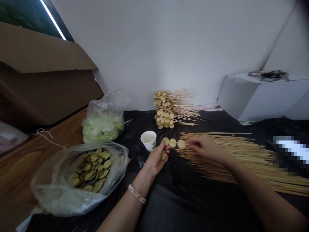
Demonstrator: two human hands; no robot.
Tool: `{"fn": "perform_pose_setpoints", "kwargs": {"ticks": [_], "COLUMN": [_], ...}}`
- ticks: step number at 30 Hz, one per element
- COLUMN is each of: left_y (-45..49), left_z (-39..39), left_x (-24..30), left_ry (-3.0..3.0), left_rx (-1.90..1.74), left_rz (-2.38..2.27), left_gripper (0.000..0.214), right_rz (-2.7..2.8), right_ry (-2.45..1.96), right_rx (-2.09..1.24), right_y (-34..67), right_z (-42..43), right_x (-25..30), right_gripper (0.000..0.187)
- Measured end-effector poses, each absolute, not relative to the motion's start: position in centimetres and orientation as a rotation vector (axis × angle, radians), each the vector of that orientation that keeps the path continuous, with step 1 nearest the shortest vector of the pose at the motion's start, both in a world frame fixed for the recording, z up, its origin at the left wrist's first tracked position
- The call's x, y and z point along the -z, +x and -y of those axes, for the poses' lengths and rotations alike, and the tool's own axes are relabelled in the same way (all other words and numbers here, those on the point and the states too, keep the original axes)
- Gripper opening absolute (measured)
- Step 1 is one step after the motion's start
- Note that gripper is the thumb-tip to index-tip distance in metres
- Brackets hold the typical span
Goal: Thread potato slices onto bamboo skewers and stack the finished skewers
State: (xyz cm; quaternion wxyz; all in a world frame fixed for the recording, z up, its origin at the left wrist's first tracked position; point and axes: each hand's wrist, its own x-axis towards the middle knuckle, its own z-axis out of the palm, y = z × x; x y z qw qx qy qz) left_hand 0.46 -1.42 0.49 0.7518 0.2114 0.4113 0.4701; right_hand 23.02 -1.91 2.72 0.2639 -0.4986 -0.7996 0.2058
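Observation:
Several thin potato slices [173,143] are threaded in a row on a skewer between my two hands. My left hand [156,160] is closed at the left end, its fingers on a slice there, with another potato slice [163,156] tucked in the palm. At the right end, my right hand [202,147] pinches the skewer, most of which is hidden by the slices and fingers. Loose bamboo skewers [231,161] lie spread beneath and beyond my right hand. Just behind my left hand stands a white paper cup [148,138] with pale contents.
An open plastic bag of potato slices [93,169] sits at left. Behind it is a bag of pale green vegetable pieces [103,125]. Finished potato skewers [166,109] are piled near the wall. A cardboard box [45,87] and a white box [263,96] flank the black sheet [173,199].

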Motion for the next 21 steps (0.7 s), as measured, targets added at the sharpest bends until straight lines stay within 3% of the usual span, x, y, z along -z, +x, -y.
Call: {"fn": "perform_pose_setpoints", "kwargs": {"ticks": [9,16,21], "left_y": [0.7,1.3,1.6], "left_z": [2.6,3.4,3.6], "left_x": [-0.5,-0.1,-0.2], "left_ry": [0.981,1.365,1.396], "left_rx": [-0.809,-0.527,-0.52], "left_rz": [-0.897,-0.976,-0.997], "left_gripper": [0.03,0.028,0.025], "right_rz": [1.63,1.004,0.96], "right_ry": [-1.542,-1.492,-1.564], "right_rx": [-0.419,-0.628,-0.636], "right_y": [26.0,32.1,35.4], "right_z": [0.0,-3.2,-4.8], "right_x": [-2.3,-0.5,-1.2], "right_gripper": [0.025,0.032,0.022]}}
